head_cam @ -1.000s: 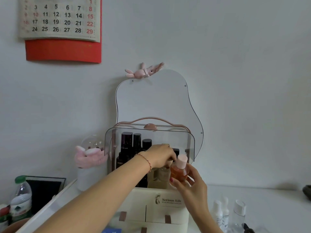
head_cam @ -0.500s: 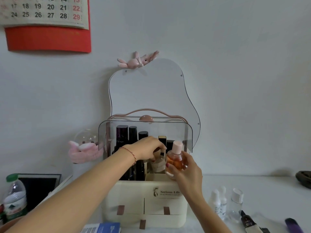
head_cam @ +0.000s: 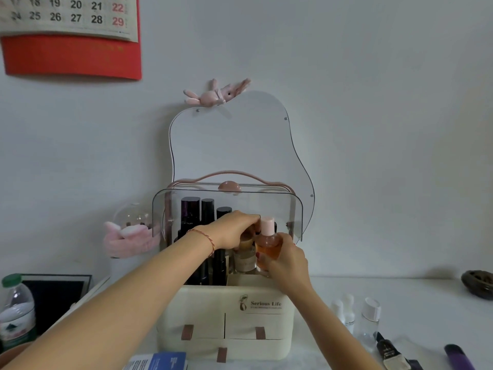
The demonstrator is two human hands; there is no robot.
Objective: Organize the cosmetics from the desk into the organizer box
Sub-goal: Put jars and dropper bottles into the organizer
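While the right hand (head_cam: 286, 259) clamps the small amber-filled, pink-capped bottle (head_cam: 267, 243) low around its body inside the cream organizer box (head_cam: 226, 316), the left hand (head_cam: 234, 231) grips a neighbouring pale bottle (head_cam: 245, 260); smooth, light, probably slippery plastic.

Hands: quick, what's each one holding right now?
Left hand: fingers curled over a jar in the organizer.
Right hand: holding the orange bottle.
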